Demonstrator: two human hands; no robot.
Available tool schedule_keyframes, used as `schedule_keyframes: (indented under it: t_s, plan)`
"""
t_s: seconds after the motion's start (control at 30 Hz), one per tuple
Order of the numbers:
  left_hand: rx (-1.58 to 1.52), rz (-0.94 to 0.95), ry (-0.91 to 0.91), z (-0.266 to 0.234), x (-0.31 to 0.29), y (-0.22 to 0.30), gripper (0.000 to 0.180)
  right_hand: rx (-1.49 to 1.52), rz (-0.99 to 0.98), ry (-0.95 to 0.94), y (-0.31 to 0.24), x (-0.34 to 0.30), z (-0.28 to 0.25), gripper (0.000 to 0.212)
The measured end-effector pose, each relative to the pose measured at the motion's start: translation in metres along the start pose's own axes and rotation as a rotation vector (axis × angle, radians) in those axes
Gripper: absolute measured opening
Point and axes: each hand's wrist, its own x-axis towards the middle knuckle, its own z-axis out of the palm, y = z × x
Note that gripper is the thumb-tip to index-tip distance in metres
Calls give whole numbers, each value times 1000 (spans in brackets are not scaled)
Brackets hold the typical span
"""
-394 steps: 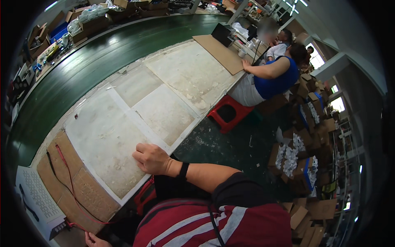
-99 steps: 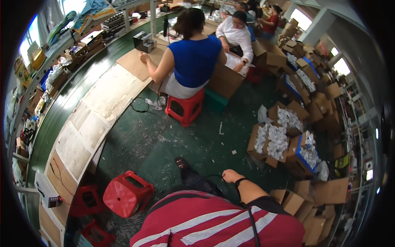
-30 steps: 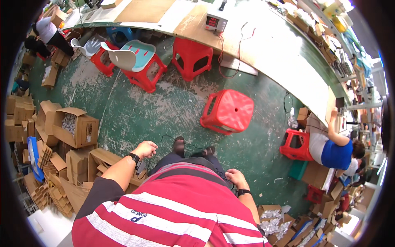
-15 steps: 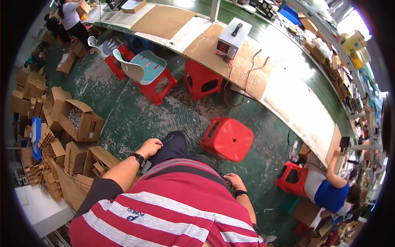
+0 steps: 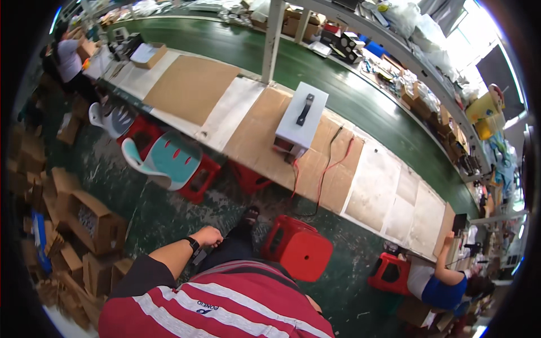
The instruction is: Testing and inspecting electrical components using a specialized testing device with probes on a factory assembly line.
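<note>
My left hand [image 5: 208, 236], a dark watch on its wrist, is beside my dark-trousered leg. Its fingers are curled closed, and what they hold, if anything, is too small to make out. A small grey item [image 5: 199, 257] shows just below that wrist; its kind is unclear. At the right edge of my striped shirt only a sliver of skin from my right arm or hand [image 5: 314, 305] appears, its fingers hidden. Just ahead of me stands a red plastic stool [image 5: 307, 256]. On the workbench sits a grey instrument box [image 5: 302, 115] with a black handle and red and black leads [image 5: 327, 169].
The cardboard-covered workbench [image 5: 191, 87] curves across in front, a green conveyor belt [image 5: 360, 84] behind it. A teal-seated chair [image 5: 172, 160] and stools line its near side. Cardboard boxes [image 5: 93, 219] crowd the left floor. A person in blue [image 5: 445, 287] sits at right; others stand far left.
The view has tilted up, so the bench and stool appear lower. My right hand, visible with its wristband before, is now almost wholly hidden behind my body. My left hand stays by my leg.
</note>
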Motion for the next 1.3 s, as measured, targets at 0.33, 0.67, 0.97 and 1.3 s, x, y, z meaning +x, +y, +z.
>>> schedule_keyframes:
  t_s: [0.33,0.67,0.97,1.3]
  plan:
    - [-494,227,15,-145,89,69,13,-103,73,123,-139,-43,3,51]
    - [176,1,-79,-139,121,25,19,-207,182,279,-212,-103,-20,54]
    - [177,89,-196,-130,166,15,22,-203,201,619,-194,-190,-86,52]
    - [136,-17,-264,-87,192,-23,21,-311,130,875,-173,-254,-137,47]
